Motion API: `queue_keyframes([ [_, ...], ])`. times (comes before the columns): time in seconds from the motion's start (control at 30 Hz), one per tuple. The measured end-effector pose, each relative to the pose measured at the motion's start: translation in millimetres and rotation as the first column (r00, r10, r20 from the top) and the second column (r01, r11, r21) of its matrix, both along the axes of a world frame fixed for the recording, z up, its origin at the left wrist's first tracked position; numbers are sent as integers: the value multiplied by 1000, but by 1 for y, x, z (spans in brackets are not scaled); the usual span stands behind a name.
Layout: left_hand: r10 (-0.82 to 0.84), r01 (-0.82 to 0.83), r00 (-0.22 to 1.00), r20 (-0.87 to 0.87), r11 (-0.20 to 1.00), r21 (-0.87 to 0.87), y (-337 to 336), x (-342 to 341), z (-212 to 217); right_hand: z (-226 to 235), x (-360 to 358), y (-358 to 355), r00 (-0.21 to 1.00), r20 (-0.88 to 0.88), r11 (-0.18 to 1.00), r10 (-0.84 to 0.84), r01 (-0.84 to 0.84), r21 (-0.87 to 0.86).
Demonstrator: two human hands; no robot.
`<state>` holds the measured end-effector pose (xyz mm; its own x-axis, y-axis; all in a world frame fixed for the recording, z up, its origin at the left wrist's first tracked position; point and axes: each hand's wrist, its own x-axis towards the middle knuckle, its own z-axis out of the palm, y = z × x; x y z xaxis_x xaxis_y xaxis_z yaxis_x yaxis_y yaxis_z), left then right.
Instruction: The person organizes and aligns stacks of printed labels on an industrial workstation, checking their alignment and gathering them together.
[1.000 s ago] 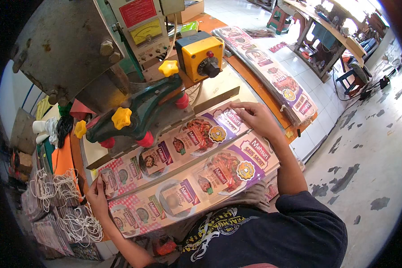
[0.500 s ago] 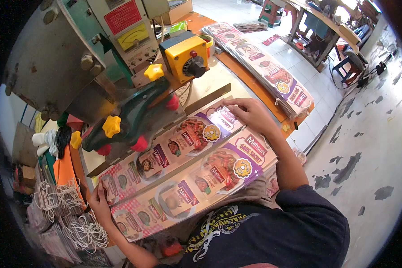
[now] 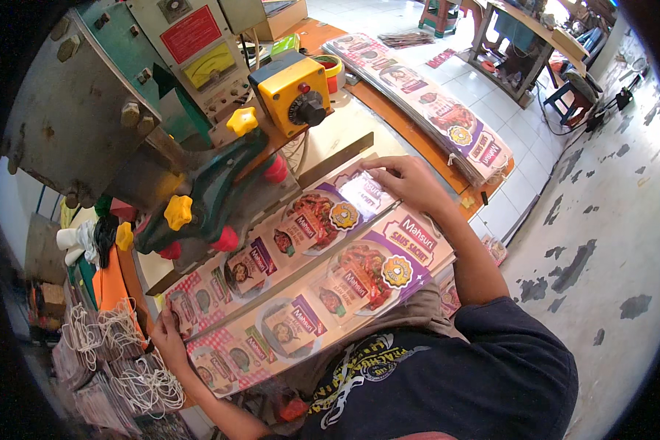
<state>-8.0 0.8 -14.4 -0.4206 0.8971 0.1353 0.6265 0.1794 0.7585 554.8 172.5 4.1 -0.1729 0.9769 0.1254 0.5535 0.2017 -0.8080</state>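
Observation:
A stack of long printed sheets (image 3: 323, 286), purple and red with food pictures, lies on the machine's work surface in front of me. My right hand (image 3: 407, 185) presses flat on the far right end of the upper sheet. My left hand (image 3: 167, 339) grips the sheets' left end at the edge. The upper sheet's back edge runs under the green press arm (image 3: 213, 192) with its yellow and red knobs.
A grey-green machine (image 3: 95, 95) with a yellow control box (image 3: 293, 92) stands behind. More printed sheets (image 3: 433, 110) are stacked on an orange bench at the right. Bundles of white string (image 3: 132, 367) lie at lower left. A wooden table (image 3: 524, 37) stands far right.
My view has shifted a little; both hands stay on the sheet ends, and the sheets sit slightly nearer the press arm.

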Motion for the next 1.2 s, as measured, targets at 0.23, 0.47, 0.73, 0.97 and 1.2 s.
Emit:
queue_keyframes([
  [0.23,58,-58,998,-13,998,30,0,12,5,5,-4,-2,1000,-3,996,-5,5,-88],
  [0.47,1,-5,999,-44,997,-73,-1,-1,3,0,-7,-2,997,-80,998,-18,13,-61],
  [0.73,49,-49,999,2,996,-76,-2,-3,0,2,-6,1,999,-42,995,-5,1,-100],
  [0.97,50,-48,999,20,995,-85,-1,-2,2,-10,-2,5,1000,-23,1000,-9,9,12],
  [1.2,124,-112,990,63,980,-167,2,12,15,6,-10,0,1000,27,998,-9,11,-68],
])
